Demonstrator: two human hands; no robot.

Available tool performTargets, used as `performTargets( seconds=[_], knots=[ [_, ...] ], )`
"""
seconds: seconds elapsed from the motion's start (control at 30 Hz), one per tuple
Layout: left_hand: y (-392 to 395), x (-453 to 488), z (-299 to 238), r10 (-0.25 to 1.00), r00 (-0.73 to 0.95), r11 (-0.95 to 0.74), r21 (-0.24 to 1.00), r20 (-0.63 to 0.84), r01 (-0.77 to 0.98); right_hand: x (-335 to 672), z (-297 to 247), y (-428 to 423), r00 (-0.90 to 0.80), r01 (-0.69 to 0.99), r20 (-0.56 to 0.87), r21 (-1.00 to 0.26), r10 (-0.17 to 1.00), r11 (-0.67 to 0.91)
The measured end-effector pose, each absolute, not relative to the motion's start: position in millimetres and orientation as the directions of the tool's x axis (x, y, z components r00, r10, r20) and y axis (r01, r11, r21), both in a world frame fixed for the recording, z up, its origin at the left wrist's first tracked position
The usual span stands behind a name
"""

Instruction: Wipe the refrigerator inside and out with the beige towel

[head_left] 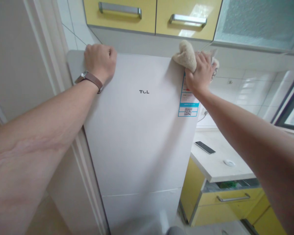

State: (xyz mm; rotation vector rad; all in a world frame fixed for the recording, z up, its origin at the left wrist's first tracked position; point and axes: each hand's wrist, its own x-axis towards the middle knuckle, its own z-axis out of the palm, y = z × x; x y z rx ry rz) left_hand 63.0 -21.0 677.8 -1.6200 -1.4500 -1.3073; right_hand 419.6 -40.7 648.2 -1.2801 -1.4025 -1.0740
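A tall white refrigerator (pixel 137 137) fills the middle of the view. My left hand (pixel 100 60), with a brown-strapped watch at the wrist, grips the refrigerator's top left corner with curled fingers. My right hand (pixel 200 73) is closed on a beige cloth (pixel 186 55) pressed against the top right corner of the door, just above a blue and white sticker (pixel 188 104).
Yellow wall cabinets (pixel 149 16) with metal handles hang right above the refrigerator. To the right stand a pale countertop (pixel 220 163) with a phone (pixel 205 147) and a small white disc (pixel 229 162), and a yellow drawer (pixel 230 199) slightly ajar. A wall is at left.
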Motion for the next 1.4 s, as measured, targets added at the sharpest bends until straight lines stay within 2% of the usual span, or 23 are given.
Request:
performTargets(
  seconds=[0.1,0.23,0.4,0.47,0.53,0.7,0.87,1.0,1.1,1.2,1.4],
  knots=[
    [-21,64,677,0.377,-0.077,-0.204,0.164,0.923,0.965,428,622,-40,-0.079,0.997,0.979,0.075,0.189,0.032],
    [-20,64,677,0.361,-0.073,-0.201,0.154,0.930,0.967,446,555,-51,-0.217,0.975,0.940,0.223,0.263,0.008],
    [-19,64,677,0.356,-0.075,-0.224,0.162,0.932,0.961,481,457,-81,-0.513,0.852,0.764,0.510,0.391,0.119],
    [-20,65,677,0.361,-0.081,-0.251,0.180,0.929,0.951,491,438,-93,-0.587,0.796,0.693,0.589,0.420,0.141],
    [-21,65,676,0.365,-0.085,-0.279,0.196,0.927,0.940,494,439,-102,-0.604,0.777,0.670,0.616,0.432,0.131],
    [-23,65,676,0.348,-0.075,-0.266,0.175,0.935,0.948,466,487,-99,-0.573,0.800,0.729,0.597,0.376,0.061],
    [-18,64,677,0.337,-0.062,-0.289,0.165,0.939,0.943,432,554,-78,-0.537,0.833,0.772,0.548,0.340,0.072],
    [-16,63,677,0.308,-0.065,-0.272,0.153,0.949,0.950,413,615,-61,-0.442,0.896,0.857,0.435,0.264,0.087],
    [-18,64,677,0.315,-0.053,-0.265,0.141,0.948,0.954,405,650,-46,-0.306,0.951,0.930,0.287,0.206,0.115],
    [-20,65,677,0.329,-0.045,-0.275,0.141,0.943,0.951,401,664,-35,-0.199,0.977,0.963,0.180,0.180,0.118],
    [-19,65,679,0.377,-0.056,-0.279,0.171,0.924,0.945,396,662,-37,-0.153,0.984,0.969,0.132,0.193,0.118]
  ],
)
